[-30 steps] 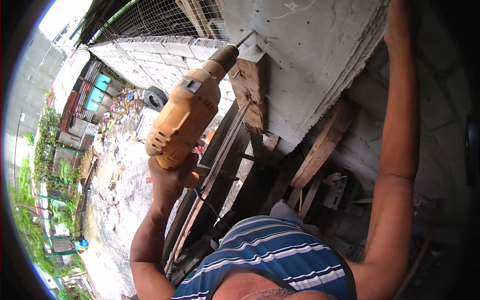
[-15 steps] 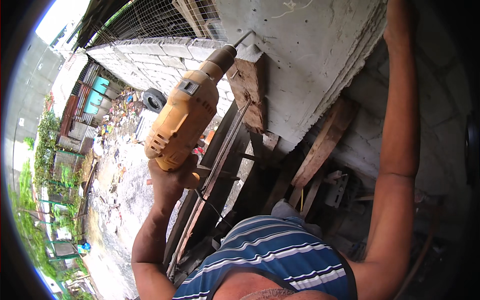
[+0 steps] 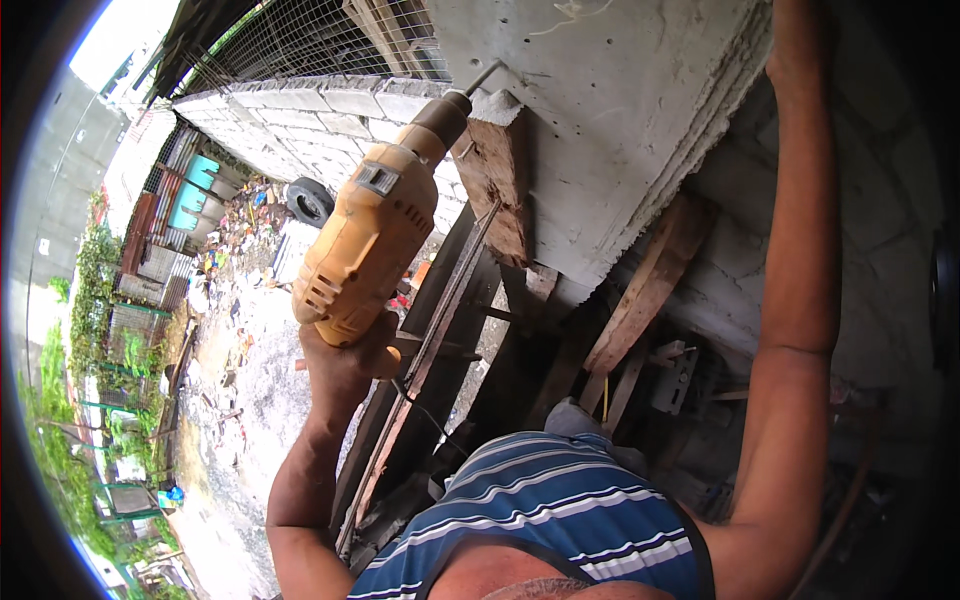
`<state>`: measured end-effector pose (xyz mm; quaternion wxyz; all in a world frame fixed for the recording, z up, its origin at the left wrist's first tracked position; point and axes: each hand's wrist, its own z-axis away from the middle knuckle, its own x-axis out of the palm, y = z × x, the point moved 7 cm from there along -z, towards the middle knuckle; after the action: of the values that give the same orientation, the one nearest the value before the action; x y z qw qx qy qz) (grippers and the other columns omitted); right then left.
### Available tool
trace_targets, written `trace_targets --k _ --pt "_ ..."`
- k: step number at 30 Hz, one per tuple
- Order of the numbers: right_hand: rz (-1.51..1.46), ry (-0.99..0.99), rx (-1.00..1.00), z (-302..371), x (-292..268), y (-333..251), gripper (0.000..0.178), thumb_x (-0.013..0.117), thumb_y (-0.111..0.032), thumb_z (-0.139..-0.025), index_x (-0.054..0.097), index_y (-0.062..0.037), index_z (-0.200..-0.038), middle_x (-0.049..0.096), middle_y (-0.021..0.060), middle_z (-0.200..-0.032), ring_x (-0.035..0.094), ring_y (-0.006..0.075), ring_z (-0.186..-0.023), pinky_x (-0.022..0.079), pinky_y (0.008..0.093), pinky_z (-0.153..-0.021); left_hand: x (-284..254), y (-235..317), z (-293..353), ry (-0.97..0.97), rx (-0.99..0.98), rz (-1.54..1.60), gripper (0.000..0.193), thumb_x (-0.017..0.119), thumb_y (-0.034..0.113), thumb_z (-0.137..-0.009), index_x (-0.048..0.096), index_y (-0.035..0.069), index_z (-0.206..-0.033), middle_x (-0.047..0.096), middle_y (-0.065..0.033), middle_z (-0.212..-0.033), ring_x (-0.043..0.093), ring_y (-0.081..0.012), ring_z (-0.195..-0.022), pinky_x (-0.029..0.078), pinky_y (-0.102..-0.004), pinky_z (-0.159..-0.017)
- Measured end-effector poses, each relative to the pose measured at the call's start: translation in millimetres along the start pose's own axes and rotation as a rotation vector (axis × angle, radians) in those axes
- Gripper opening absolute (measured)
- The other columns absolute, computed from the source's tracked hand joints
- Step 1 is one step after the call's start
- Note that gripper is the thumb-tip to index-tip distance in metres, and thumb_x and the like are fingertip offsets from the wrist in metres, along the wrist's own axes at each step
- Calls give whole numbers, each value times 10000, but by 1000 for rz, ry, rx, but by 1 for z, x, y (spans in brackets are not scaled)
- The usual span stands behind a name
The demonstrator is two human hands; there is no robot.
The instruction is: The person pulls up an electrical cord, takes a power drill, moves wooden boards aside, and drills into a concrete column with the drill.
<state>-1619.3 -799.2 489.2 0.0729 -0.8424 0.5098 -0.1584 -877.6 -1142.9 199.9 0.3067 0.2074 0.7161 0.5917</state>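
My left hand [image 3: 350,355] is wrapped round the handle of a yellow-orange power drill [image 3: 367,240]. The drill's dark chuck [image 3: 440,122] points up and to the right. A thin drill bit [image 3: 484,78] reaches from it, and its tip meets the face of a grey concrete slab [image 3: 620,130] near the slab's left edge. The drill's dark cord [image 3: 430,415] hangs below my hand. At the upper right, my raised right hand [image 3: 800,45] is at the slab's rough right edge; its fingers are hidden and in shadow.
A wooden block [image 3: 495,185] stands against the slab just right of the chuck. Wooden props [image 3: 650,285] slope below the slab. A narrow plank [image 3: 420,370] runs beside my left forearm. Beyond lie a block wall [image 3: 300,105], a tyre [image 3: 309,201] and rubble-strewn ground.
Almost nothing differs. The drill and my left arm appear a few pixels to the right, while the bit's tip stays at the slab. My right arm keeps its place.
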Motion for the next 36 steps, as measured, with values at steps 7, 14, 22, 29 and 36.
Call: trace_targets --k 7,14,22,29,36 --pt "-1490 -124 984 96 129 30 795 596 -553 -948 462 37 -1464 502 149 -1479 471 236 -1354 356 344 -1120 -9 6 17 140 -96 -71 242 776 88 -788 681 -15 -984 706 -35 -856 670 -112 -734 528 -265 -645" --pt "-249 117 547 149 215 -83 731 526 -536 -991 474 15 -1468 497 138 -1505 454 240 -1386 345 336 -1127 -12 9 27 208 -110 -164 257 776 97 -796 697 -26 -1008 725 -55 -882 684 -116 -766 534 -269 -666" --pt "606 31 329 156 240 -193 708 447 -571 -1009 491 -34 -1468 489 175 -1509 428 303 -1414 325 365 -1148 6 6 30 207 -61 -147 243 777 99 -797 703 -3 -1005 729 -50 -875 679 -120 -752 533 -279 -673" --pt "745 -42 418 154 240 -185 696 422 -575 -1016 493 -53 -1470 481 192 -1511 418 328 -1421 322 381 -1153 43 -17 45 256 -49 -31 274 779 98 -788 662 17 -1023 700 -39 -891 656 -130 -769 530 -300 -688" --pt "616 -8 143 157 242 -165 687 404 -577 -1023 527 -39 -1432 509 235 -1469 446 381 -1387 351 413 -1126 25 -35 39 267 -92 13 279 778 95 -775 683 24 -1027 701 -33 -874 655 -123 -761 530 -290 -688"
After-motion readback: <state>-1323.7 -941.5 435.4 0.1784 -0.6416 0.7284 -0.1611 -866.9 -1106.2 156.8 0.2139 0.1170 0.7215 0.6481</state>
